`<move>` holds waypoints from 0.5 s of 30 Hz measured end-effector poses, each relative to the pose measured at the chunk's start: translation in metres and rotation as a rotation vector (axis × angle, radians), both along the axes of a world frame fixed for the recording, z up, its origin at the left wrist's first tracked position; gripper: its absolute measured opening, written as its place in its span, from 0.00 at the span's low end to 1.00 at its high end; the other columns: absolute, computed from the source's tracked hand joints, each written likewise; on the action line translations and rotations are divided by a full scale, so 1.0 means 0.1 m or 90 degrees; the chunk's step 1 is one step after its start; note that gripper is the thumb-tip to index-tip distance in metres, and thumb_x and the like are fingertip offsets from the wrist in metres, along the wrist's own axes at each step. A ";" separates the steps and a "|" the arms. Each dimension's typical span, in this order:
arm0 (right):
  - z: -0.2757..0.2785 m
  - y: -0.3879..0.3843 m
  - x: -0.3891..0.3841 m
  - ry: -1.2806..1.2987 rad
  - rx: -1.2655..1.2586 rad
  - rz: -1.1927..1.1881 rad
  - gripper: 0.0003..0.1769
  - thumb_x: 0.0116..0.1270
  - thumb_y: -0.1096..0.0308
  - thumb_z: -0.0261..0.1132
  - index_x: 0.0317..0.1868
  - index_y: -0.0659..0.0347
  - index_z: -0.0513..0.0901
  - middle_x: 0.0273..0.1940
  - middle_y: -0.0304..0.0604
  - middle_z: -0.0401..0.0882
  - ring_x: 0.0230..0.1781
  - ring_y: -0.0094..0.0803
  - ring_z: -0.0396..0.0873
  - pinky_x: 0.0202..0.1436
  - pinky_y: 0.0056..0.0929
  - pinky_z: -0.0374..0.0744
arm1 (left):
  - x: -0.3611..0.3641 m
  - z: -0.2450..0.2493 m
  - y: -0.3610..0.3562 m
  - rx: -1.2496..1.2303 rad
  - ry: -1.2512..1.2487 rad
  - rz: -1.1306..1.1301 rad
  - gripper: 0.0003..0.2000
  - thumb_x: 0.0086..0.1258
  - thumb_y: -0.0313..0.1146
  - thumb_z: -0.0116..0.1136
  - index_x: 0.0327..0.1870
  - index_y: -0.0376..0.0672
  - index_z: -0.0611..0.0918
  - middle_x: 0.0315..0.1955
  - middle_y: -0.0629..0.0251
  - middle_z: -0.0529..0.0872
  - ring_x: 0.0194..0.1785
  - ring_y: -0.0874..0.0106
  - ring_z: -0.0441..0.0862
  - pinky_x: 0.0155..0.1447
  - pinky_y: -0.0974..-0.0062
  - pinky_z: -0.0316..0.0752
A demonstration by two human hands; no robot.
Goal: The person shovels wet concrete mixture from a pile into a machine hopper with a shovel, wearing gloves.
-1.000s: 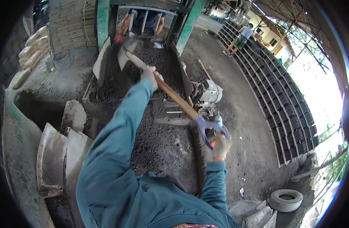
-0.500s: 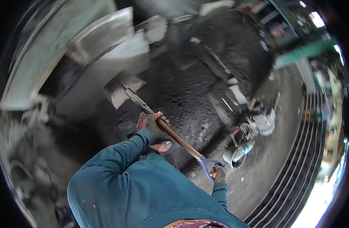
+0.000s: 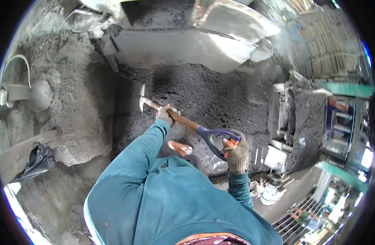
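Observation:
A shovel (image 3: 186, 123) with a wooden shaft and a blue D-handle slants across the middle of the view. My left hand (image 3: 166, 115), in a fingerless-looking grey glove, is wrapped round the lower shaft close to the metal blade (image 3: 143, 99). The gloved right hand (image 3: 237, 153) grips the orange crossbar of the handle. Seen nearly edge-on, the blade overlaps the left part of a dark, crumbly heap (image 3: 208, 96). Below the shaft, one of my feet in a flip-flop (image 3: 181, 147) stands on the dark ground.
A pale slab-like wall (image 3: 171, 48) borders the heap at the back. Rough grey masonry (image 3: 81, 122) rises on the left, with a black plastic bag (image 3: 35, 160) beside it. A motor-like machine (image 3: 271, 193) sits at lower right, near a metal grating (image 3: 295, 214).
My view has turned left, toward the pale wall. The blade has gone from showing its broad face to nearly edge-on, and the handle has risen closer to me. Both hands keep their hold.

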State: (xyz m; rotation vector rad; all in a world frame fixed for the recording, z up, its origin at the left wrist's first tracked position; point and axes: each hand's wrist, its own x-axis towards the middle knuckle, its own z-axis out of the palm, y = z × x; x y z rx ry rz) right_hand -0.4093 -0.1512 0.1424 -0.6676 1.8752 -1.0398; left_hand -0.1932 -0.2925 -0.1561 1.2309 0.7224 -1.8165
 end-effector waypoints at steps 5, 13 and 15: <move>-0.04 -1.41 0.61 0.155 -0.078 0.212 0.26 0.61 0.66 0.73 0.58 0.66 0.78 0.43 0.45 0.84 0.37 0.30 0.84 0.42 0.29 0.82 | 0.51 -0.01 -0.90 -0.074 -0.034 0.138 0.10 0.73 0.39 0.52 0.30 0.49 0.74 0.22 0.62 0.74 0.26 0.60 0.74 0.37 0.51 0.78; -0.40 -3.60 1.54 0.367 -0.092 0.445 0.26 0.60 0.60 0.72 0.59 0.57 0.81 0.53 0.54 0.84 0.52 0.51 0.85 0.56 0.42 0.82 | 1.35 -0.60 -2.59 -0.051 0.068 0.155 0.13 0.76 0.50 0.53 0.48 0.51 0.73 0.29 0.64 0.79 0.34 0.60 0.82 0.48 0.47 0.83; -0.87 -3.94 1.55 0.394 -0.041 0.459 0.28 0.60 0.60 0.72 0.61 0.57 0.79 0.53 0.56 0.84 0.53 0.51 0.84 0.56 0.44 0.81 | 1.44 -0.84 -2.81 0.036 0.088 0.138 0.18 0.76 0.53 0.54 0.51 0.48 0.71 0.35 0.62 0.81 0.40 0.58 0.84 0.55 0.45 0.82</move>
